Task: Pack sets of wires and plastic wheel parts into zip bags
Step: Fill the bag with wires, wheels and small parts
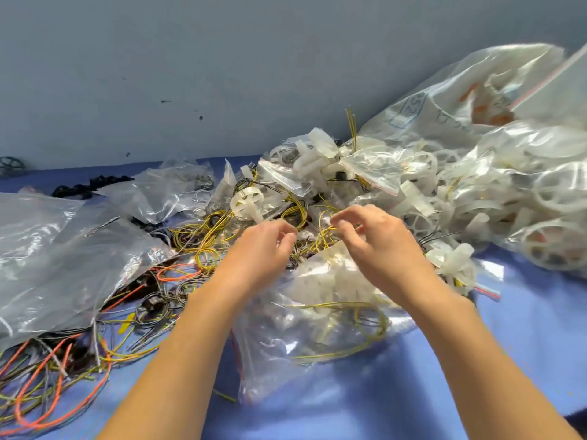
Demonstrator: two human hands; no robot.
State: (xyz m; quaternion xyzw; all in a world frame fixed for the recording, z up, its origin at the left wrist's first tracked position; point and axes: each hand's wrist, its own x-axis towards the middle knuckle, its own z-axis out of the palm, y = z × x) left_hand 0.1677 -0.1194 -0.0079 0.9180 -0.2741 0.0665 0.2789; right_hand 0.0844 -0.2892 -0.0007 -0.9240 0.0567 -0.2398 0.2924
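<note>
Judging by where the hands are, the person is working at the wire-picking step. Both arms are reaching over a crumpled clear zip bag (pixel 317 331) that is lying on the blue table top (pixel 527 350) and already holding white plastic pieces and a loop of yellow wire. Just beyond it, a tangle of thin yellow wires (pixel 206 230) is spreading out in front of the fingertips, with a loose white spoked plastic wheel part (pixel 246 201) sitting on top of it.

The left hand (pixel 263 246) is curling its fingers with the thumb close to the fingertips. The right hand (pixel 378 239) is doing much the same, near the left but apart from it. Blur is hiding whether either one is pinching a strand or closing on nothing.

The next move is probably calling for one wire set to be teased free without dragging its neighbours, then fed into the bag.

The forearms are covering part of the zip bag, and its mouth is proving hard to locate. The big clear sack of white wheels (pixel 476 100) is running off the right edge, and its printed label is staying unreadable. Empty-looking clear bags (pixel 47 249) are covering much of the orange and dark wire heap (pixel 47 392) on the left.
</note>
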